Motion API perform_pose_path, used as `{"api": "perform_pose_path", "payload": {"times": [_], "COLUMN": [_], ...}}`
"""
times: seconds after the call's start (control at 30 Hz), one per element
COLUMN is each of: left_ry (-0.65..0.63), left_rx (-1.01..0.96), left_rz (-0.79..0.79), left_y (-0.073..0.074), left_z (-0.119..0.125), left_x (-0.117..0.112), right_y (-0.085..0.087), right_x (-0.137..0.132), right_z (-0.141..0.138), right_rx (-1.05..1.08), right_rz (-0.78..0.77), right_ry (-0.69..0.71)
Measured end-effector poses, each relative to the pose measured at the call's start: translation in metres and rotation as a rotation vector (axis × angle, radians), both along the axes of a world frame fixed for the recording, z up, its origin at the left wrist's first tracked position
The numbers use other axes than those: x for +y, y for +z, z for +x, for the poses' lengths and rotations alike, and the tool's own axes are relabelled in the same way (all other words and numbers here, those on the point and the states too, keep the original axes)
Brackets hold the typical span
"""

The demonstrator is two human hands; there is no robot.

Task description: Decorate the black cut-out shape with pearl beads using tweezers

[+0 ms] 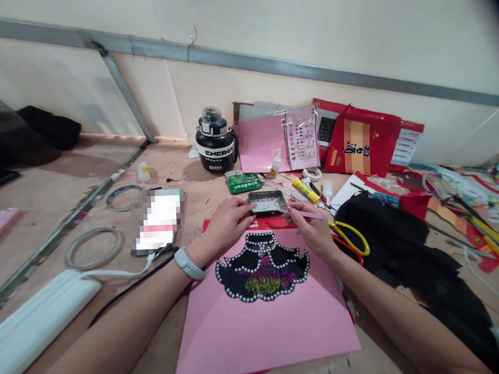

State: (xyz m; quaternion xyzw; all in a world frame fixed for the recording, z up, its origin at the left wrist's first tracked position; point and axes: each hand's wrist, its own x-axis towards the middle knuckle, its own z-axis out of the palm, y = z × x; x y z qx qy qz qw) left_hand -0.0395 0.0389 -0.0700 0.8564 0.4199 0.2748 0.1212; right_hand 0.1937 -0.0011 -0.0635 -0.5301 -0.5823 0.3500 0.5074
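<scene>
A small metal tin [267,196] with tiny shiny beads inside stands beyond the pink sheet [264,340]. My left hand [231,223], with a pale watch on its wrist, has its fingertips closed at the tin's left edge. Between thumb and fingers my right hand [311,228] pinches pink tweezers [312,214], whose tips point at the tin's right side. Whether the tips hold a bead is too small to tell. On the sheet lies a black scalloped fabric piece [236,263], edged with white pearl beads and patterned with multicoloured sequins or glitter.
Behind the tin are a green tin lid [244,183], a glue stick [305,190] and a small dropper bottle [275,164]. A black bottle [216,141] stands farther back. Yellow-handled scissors [353,235] and black fabric [384,247] lie right; a phone [158,221] and power strip [40,328] left.
</scene>
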Motion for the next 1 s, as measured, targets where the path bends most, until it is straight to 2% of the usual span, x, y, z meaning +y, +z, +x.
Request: {"api": "perform_pose_path", "payload": {"times": [0.2, 0.3, 0.43, 0.6, 0.87, 1.0], "left_ry": [0.048, 0.01, -0.048, -0.105, -0.142, -0.112], "left_rx": [0.105, 0.136, 0.134, 0.077, 0.003, 0.01], "left_rz": [0.086, 0.146, 0.144, 0.115, 0.035, 0.021], "left_y": [0.035, 0.046, 0.043, 0.033, 0.043, 0.039], "left_z": [0.01, 0.022, 0.033, 0.033, 0.037, 0.04], "left_x": [0.005, 0.016, 0.03, 0.034, 0.038, 0.042], "right_y": [0.014, 0.014, 0.008, -0.001, 0.006, 0.005], "right_x": [0.018, 0.025, 0.029, 0.032, 0.031, 0.029], "right_z": [-0.01, -0.016, -0.017, -0.014, -0.013, -0.015], "right_rx": [0.007, -0.051, -0.061, -0.037, -0.119, -0.099], "right_rz": [0.096, 0.147, 0.196, 0.178, 0.237, 0.212], "right_ry": [0.029, 0.039, 0.012, 0.022, -0.003, 0.018]}}
